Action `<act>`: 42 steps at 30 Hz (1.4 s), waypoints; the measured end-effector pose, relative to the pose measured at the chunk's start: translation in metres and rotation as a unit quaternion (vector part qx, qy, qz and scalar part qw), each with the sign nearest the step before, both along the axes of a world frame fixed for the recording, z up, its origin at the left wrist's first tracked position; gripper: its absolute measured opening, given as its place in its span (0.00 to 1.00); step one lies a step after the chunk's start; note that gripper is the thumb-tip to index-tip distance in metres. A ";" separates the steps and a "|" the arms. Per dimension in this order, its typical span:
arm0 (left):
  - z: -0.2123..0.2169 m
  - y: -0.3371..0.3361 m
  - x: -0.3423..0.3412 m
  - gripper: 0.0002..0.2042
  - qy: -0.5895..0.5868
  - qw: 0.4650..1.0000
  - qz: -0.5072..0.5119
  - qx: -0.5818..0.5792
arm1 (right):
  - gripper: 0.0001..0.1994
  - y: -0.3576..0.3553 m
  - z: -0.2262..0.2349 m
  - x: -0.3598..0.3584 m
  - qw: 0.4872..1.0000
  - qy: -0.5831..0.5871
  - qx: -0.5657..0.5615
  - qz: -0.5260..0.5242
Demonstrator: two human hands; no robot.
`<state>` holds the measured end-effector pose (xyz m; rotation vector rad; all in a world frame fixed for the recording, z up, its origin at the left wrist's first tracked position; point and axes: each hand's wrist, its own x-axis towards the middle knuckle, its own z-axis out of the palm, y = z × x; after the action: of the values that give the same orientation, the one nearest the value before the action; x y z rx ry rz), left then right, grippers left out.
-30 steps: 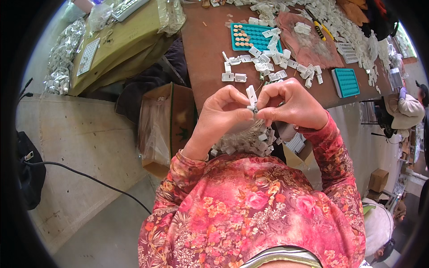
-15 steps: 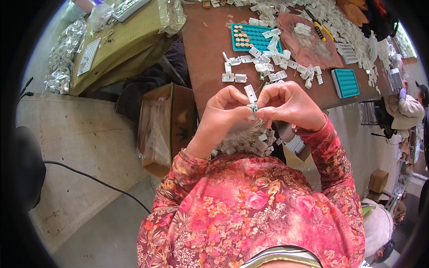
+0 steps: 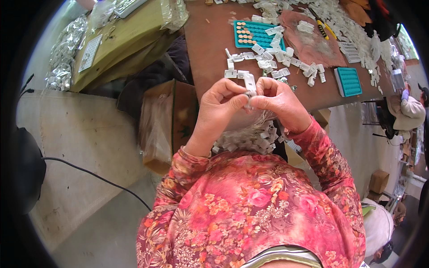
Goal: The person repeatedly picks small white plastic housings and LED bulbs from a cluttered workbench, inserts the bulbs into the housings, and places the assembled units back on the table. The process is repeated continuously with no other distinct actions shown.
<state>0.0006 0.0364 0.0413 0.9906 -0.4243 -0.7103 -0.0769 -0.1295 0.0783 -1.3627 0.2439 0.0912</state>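
My left hand and my right hand meet in front of my chest, and their fingertips pinch one small white plastic piece between them. A heap of the same white pieces lies in my lap just under the hands. Beyond the hands, several more white pieces are scattered on the brown table, some of them on a teal tray that has rows of round orange dots.
A second teal tray lies at the table's right edge. An open cardboard box with a plastic liner stands left of my knees. A black cable crosses the floor. Another person sits at the far right.
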 end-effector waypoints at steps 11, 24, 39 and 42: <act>-0.003 0.001 -0.012 0.06 -0.091 0.973 0.191 0.087 | 0.06 0.032 -0.001 -0.014 0.995 -0.004 -0.063 -0.076; 0.000 -0.014 -0.029 0.09 0.286 0.951 0.087 -0.079 | 0.04 0.045 -0.005 -0.013 0.965 -0.066 -0.220 -0.127; -0.012 -0.024 0.008 0.05 0.346 0.922 0.010 -0.172 | 0.07 -0.115 0.001 0.093 0.760 -0.188 -0.620 -0.044; -0.023 -0.041 0.004 0.05 0.243 0.961 0.056 -0.121 | 0.07 -0.117 -0.018 0.120 0.759 -0.195 -0.621 -0.020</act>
<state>0.0048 -0.0050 0.0182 0.5758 -0.0222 -0.7504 0.0428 -0.2463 0.0605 -2.6609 -0.0733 -0.4875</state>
